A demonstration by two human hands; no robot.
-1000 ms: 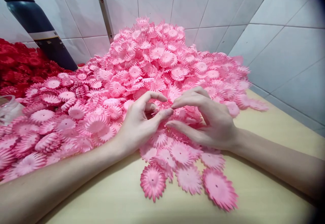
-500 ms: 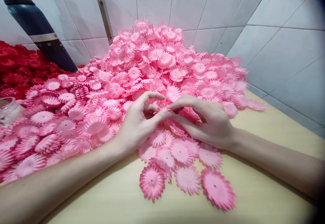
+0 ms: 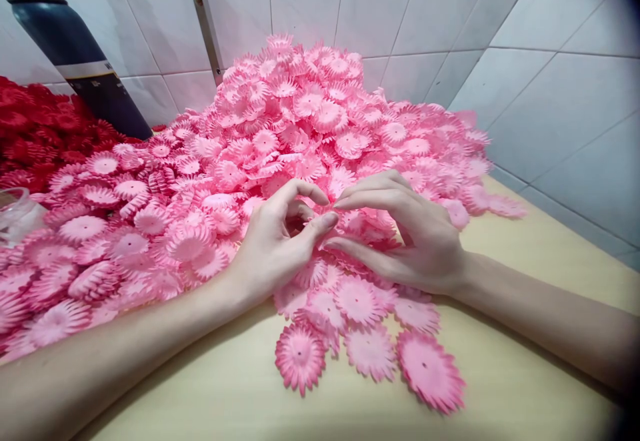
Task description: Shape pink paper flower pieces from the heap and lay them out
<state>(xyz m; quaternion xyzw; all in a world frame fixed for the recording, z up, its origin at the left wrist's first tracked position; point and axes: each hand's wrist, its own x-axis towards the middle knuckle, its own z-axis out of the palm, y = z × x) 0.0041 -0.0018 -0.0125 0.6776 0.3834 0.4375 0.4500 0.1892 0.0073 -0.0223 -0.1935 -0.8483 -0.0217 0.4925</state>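
Left hand (image 3: 283, 241): thumb and forefinger curled, narrow gap, pink showing between; cannot tell if a petal piece is pinched. Right hand (image 3: 420, 237): facing it, thumb and forefinger moderately apart, tips just beside left thumb. Pink petal pile (image 3: 310, 111) behind, below and left of the 2 hands. 3 front petal pieces (image 3: 370, 354) lie nearest the wearer on table (image 3: 225, 387). Red petal pile (image 3: 35, 127) and 1 dark blue bottle (image 3: 75, 44) far left.
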